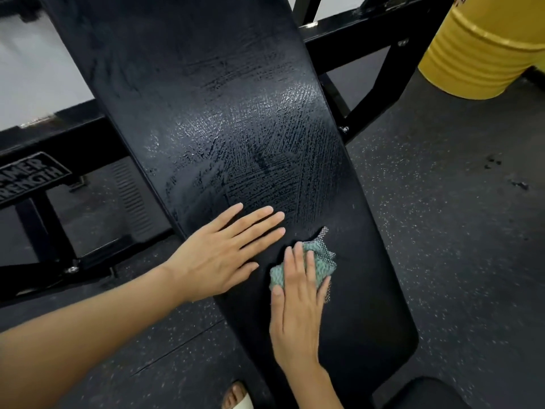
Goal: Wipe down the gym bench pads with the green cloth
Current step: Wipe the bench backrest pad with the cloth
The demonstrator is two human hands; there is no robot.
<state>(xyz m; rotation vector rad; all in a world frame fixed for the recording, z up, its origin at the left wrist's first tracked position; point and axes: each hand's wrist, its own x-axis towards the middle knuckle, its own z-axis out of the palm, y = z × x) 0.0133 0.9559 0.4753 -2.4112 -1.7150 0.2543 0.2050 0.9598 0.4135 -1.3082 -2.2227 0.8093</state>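
Note:
A long black bench pad (206, 98) runs from the upper left down to the lower right, its middle streaked with wet wipe marks. My right hand (298, 305) presses flat on the crumpled green mesh cloth (321, 261) on the pad's lower part, fingers straight over it. My left hand (227, 252) lies flat on the pad just left of the cloth, fingers spread and pointing up and right. A second black pad (427, 394) shows at the bottom right corner.
The black steel bench frame (44, 149) with a logo plate crosses behind the pad at left. A yellow drum (483, 51) stands at the upper right. Speckled black rubber flooring (457, 231) surrounds the bench. A sandalled foot (236, 395) shows at the bottom.

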